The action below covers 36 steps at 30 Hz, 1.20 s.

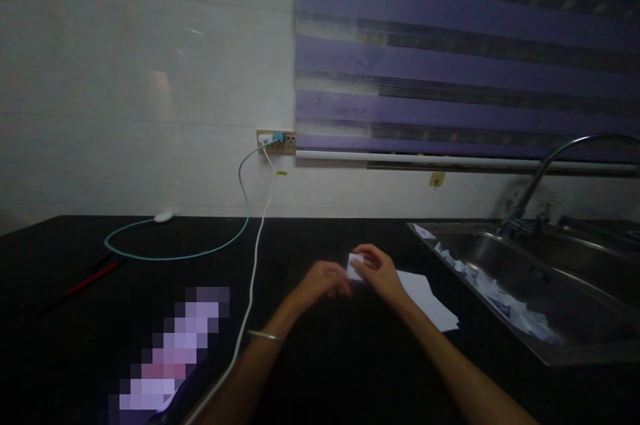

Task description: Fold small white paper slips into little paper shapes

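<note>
On the black counter (320, 371), far left: a teal cable (200, 255) loops across the surface and a white cable (253, 278) runs down from the wall socket toward the near edge. Centre: the left hand (324, 281), with a bangle (265, 336) on its wrist, meets the right hand (381, 273) just above the counter. Both grips are pressed onto a small paper scrap (355, 267) held between them, the left at its lower left edge and the right along its top and right side. The scrap is white, thin, roughly rectangular and partly hidden by fingers. Judgement: very light, limp, easily creased or torn; best held by fingertip pinches at opposite edges, close together. Right of the hands, white sheets (430, 298) lie flat on the counter. Far right: a steel sink (575, 351) with white paper shreds (505, 301) in its basin.
</note>
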{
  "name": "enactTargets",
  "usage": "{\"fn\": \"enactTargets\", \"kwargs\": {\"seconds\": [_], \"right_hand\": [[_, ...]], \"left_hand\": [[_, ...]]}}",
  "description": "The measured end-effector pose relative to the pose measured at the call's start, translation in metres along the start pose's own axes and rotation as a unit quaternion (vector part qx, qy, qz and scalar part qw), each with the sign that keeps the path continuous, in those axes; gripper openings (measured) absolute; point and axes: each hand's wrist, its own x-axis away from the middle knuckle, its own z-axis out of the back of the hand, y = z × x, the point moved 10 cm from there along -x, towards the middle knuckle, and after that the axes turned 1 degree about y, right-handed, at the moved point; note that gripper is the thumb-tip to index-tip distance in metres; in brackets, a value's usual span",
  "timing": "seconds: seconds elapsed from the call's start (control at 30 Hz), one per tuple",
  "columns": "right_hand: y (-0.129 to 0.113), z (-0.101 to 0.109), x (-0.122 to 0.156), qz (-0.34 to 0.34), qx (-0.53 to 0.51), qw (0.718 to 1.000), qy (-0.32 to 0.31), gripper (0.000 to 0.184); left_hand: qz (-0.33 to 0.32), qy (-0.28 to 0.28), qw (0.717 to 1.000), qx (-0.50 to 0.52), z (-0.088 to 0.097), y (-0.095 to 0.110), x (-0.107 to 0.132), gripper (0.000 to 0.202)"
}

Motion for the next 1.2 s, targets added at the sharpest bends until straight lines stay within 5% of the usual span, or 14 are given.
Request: {"fn": "enactTargets", "kwargs": {"seconds": [0.33,0.83,1.2], "right_hand": [[-0.029,-0.005,0.003,0.15,0.128,0.98,-0.032,0.017],[-0.001,-0.009,0.006,0.064,0.132,0.989,0.001,0.025],[-0.005,-0.005,0.003,0.095,0.168,0.981,0.02,0.021]], "left_hand": [[-0.022,0.004,0.998,-0.058,0.0,-0.001,0.0,0.032],[-0.082,-0.002,0.993,-0.079,-0.009,0.013,0.003,0.024],[-0.064,-0.008,0.996,-0.06,-0.01,0.011,0.002,0.027]]}}
